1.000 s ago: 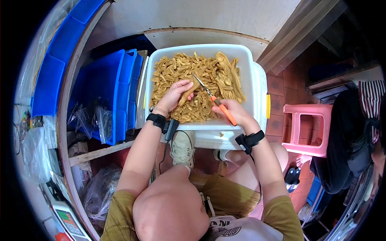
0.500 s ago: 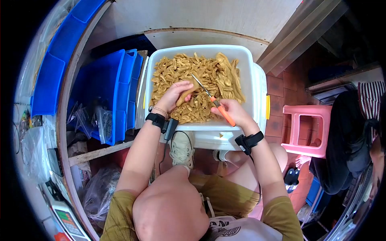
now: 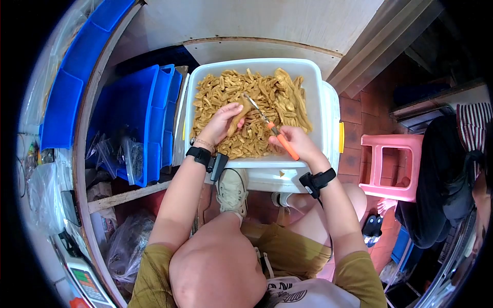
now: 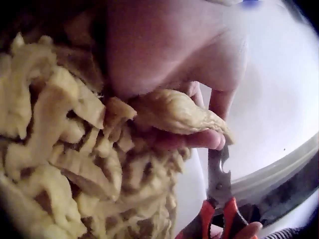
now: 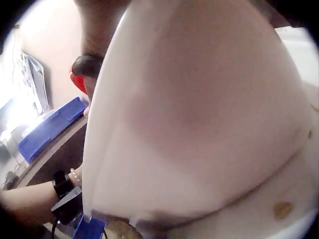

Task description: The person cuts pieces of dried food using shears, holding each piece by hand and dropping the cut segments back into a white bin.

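Note:
A wrinkled tan strip is gripped in the left hand, above the white tub's heap of cut tan pieces. In the left wrist view the strip runs out between thumb side and fingers of the left hand. The right hand holds orange-handled scissors, whose blades reach the strip's upper end. Seen from the left wrist, the scissors meet the strip's tip near the fingertips. In the right wrist view the tub wall hides most of that hand's work.
Longer uncut tan pieces lie at the tub's right side. Blue bins stand left, a pink stool right, beside another person in dark clothing. A shoe is just below the tub. A white panel rises behind.
The hands have barely moved; the scissors' blades stay at the strip's upper end, and the strip and left fingers have shifted very slightly.

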### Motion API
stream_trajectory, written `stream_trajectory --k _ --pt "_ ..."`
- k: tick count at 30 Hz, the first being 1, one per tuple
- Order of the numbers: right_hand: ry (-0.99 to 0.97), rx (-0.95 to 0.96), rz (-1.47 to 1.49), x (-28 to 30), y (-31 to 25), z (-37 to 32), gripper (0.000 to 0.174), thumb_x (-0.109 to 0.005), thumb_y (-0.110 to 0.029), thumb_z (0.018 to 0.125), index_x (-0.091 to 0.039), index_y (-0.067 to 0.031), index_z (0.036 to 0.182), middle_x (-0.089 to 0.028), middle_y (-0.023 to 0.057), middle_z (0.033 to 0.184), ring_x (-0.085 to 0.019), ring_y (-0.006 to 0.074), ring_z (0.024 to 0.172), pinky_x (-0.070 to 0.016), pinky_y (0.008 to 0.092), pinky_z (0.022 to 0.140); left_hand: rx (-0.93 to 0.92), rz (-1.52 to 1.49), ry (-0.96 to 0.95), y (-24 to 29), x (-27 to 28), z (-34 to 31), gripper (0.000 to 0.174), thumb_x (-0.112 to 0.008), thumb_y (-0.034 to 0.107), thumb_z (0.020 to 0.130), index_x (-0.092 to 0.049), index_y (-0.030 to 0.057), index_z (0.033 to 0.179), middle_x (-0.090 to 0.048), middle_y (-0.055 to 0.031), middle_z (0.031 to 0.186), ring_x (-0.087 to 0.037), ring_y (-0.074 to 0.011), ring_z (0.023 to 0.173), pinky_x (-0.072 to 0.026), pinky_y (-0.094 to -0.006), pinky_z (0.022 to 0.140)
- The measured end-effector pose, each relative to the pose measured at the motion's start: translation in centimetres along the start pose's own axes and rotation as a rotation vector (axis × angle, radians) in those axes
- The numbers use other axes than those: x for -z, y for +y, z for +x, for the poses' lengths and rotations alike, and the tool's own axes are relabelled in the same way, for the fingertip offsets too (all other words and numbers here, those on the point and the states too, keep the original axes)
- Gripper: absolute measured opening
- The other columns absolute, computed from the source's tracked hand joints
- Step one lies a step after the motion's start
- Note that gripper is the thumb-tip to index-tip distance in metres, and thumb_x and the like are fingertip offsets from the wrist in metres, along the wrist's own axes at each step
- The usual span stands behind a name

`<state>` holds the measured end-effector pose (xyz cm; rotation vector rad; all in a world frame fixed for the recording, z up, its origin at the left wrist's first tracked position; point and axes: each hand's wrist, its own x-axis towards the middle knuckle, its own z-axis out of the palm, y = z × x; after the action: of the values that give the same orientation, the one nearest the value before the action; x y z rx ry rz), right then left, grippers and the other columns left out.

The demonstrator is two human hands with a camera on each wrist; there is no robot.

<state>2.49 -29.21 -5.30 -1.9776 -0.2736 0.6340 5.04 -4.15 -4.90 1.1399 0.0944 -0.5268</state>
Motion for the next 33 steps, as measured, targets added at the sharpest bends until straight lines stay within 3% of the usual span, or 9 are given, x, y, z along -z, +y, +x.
stream_trajectory --k 3,5,11,18,21,23,26,33 --pt "0.058 0.019 0.159 -0.1 0.4 0.0 0.048 -0.07 -0.046 0.077 -0.055 -0.0003 0.071 -0.048 0.0028 0.059 -0.043 0.0124 0.054 -0.0364 0.0303 0.05 -0.089 -0.134 0.048 -0.4 0.1 0.2 0.015 -0.051 0.02 0.094 -0.053 0.006 0.1 -0.056 -0.0014 0.078 -0.053 -0.0077 0.066 -0.0454 -0.0209 0.061" --pt "-0.043 0.008 0.189 0.2 0.5 0.1 0.034 -0.064 -0.037 0.086 -0.049 -0.0082 0.075 -0.044 -0.0054 0.062 -0.04 0.0057 0.053 -0.0317 0.024 0.046 -0.122 -0.189 0.072 -0.6 0.2 0.3 0.015 -0.05 0.02 0.095 -0.05 0.0071 0.102 -0.055 -0.0021 0.079 -0.053 -0.0082 0.069 -0.0455 -0.0213 0.061" --pt "-0.114 0.057 0.008 0.1 0.5 0.1 0.04 -0.063 -0.041 0.085 -0.044 -0.0092 0.071 -0.04 -0.0043 0.061 -0.04 0.0065 0.055 -0.0327 0.0239 0.048 -0.11 -0.144 0.104 -0.3 -0.7 0.2 0.014 -0.048 0.019 0.095 -0.049 0.0087 0.104 -0.052 -0.0007 0.08 -0.052 -0.0091 0.069 -0.0438 -0.0212 0.061" --pt "-0.092 0.024 0.001 0.1 0.3 0.0 0.042 -0.064 -0.042 0.085 -0.043 -0.0082 0.07 -0.04 -0.0036 0.061 -0.039 0.0076 0.056 -0.0327 0.0249 0.051 -0.067 0.03 0.115 -0.3 -0.8 0.4 0.014 -0.054 0.02 0.093 -0.055 0.0068 0.098 -0.056 0.0006 0.075 -0.053 -0.0071 0.06 -0.0436 -0.0188 0.056" --pt "-0.086 0.009 -0.048 0.2 0.1 -0.1 0.04 -0.065 -0.041 0.084 -0.049 -0.0058 0.075 -0.044 -0.0024 0.062 -0.041 0.0094 0.058 -0.0345 0.0262 0.053 -0.061 0.074 0.097 -0.4 -0.6 0.5 0.014 -0.056 0.018 0.092 -0.056 0.0056 0.096 -0.057 0.0006 0.075 -0.052 -0.0065 0.061 -0.0431 -0.0185 0.056" --pt "-0.064 -0.003 -0.033 0.1 0.1 -0.2 0.042 -0.067 -0.042 0.081 -0.058 -0.0026 0.089 -0.048 -0.0003 0.064 -0.044 0.0118 0.06 -0.0375 0.0278 0.056 -0.055 0.099 0.078 -0.4 -0.4 0.5 0.013 -0.056 0.017 0.091 -0.057 0.0049 0.096 -0.057 0.0006 0.074 -0.052 -0.0061 0.06 -0.0429 -0.0184 0.055" --pt "-0.014 -0.011 -0.145 0.1 0.1 -0.3 0.05 -0.07 -0.044 0.077 -0.061 -0.0017 0.101 -0.05 0.002 0.066 -0.044 0.0128 0.061 -0.0391 0.0289 0.058 -0.05 0.125 0.043 -0.4 -0.3 0.4 0.014 -0.057 0.017 0.091 -0.058 0.0042 0.096 -0.057 0.0007 0.072 -0.051 -0.0054 0.06 -0.0425 -0.0181 0.055" --pt "-0.02 -0.041 -0.171 0.5 -1.0 -0.7 0.053 -0.072 -0.045 0.074 -0.062 -0.0013 0.101 -0.051 0.0031 0.062 -0.044 0.0132 0.059 -0.0396 0.03 0.057 -0.047 0.106 0.065 -0.5 0.0 0.4 0.016 -0.056 0.017 0.091 -0.057 0.0035 0.1 -0.056 0.001 0.071 -0.051 -0.0052 0.06 -0.0423 -0.0173 0.055"
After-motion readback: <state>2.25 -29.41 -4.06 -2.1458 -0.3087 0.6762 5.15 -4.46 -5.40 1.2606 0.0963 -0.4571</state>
